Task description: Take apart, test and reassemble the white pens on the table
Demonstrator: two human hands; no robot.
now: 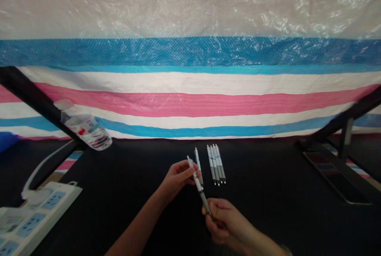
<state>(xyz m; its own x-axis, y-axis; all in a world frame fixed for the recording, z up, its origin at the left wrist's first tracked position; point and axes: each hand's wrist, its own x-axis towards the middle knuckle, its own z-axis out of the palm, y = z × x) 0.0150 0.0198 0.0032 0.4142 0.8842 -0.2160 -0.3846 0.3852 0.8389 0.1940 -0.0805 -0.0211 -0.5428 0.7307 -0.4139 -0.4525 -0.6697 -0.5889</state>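
Note:
Between my two hands a white pen with a grey grip (pixel 197 184) is held at a slant over the black table. My left hand (pixel 177 178) pinches its upper white part with thumb and fingers. At the lower end, my right hand (pixel 219 218) has its fingers closed round the grey grip and tip, hiding the point. Just behind the left fingertips lies another white pen (pixel 196 156), partly covered by the hand and the held pen. To its right, several like pens (pixel 216 164) lie side by side in a row, grey grips toward me.
A water bottle (pixel 94 132) stands at the back left by a black frame bar (pixel 44 105). A white power strip (pixel 44 212) with a plugged cable is at the near left. A dark phone (pixel 336 177) lies at the right. Striped sheeting (pixel 190 53) hangs behind the table.

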